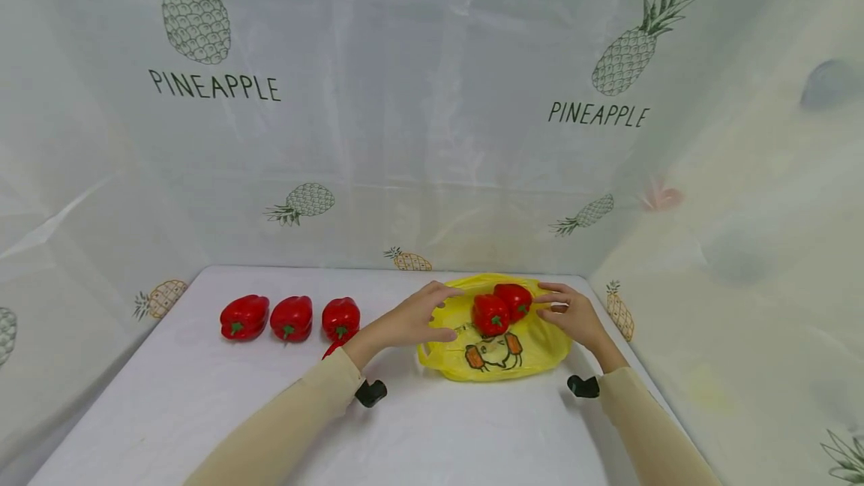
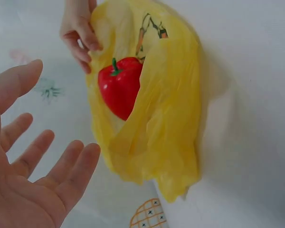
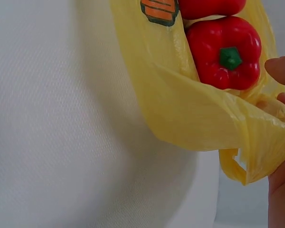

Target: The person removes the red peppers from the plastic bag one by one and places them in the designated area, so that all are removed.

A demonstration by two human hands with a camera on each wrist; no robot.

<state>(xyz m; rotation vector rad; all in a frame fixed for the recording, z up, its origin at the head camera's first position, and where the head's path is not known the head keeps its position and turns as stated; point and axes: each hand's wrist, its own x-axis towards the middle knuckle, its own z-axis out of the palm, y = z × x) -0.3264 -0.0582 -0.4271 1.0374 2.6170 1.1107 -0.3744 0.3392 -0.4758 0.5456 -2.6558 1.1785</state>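
A yellow plastic bag (image 1: 445, 358) with a cartoon print lies on the table, its mouth spread wide. Two red bell peppers (image 1: 490, 314) rest in it, side by side. At the bag's left edge my left hand (image 1: 420, 316) hovers with fingers spread and nothing in them; the left wrist view shows its palm (image 2: 28, 190) apart from the bag. My right hand (image 1: 574, 316) is at the right edge of the mouth, beside the peppers. In the right wrist view, its thumb and fingers (image 3: 281, 69) hold the yellow film at the rim, partly covered by it.
Three more red bell peppers, left (image 1: 244, 317), middle (image 1: 292, 319) and right (image 1: 340, 319), stand in a row at the table's back left. Something red (image 1: 332, 349) is mostly hidden behind my left forearm. A pineapple-print sheet (image 1: 418, 133) hangs behind the white table (image 1: 169, 396).
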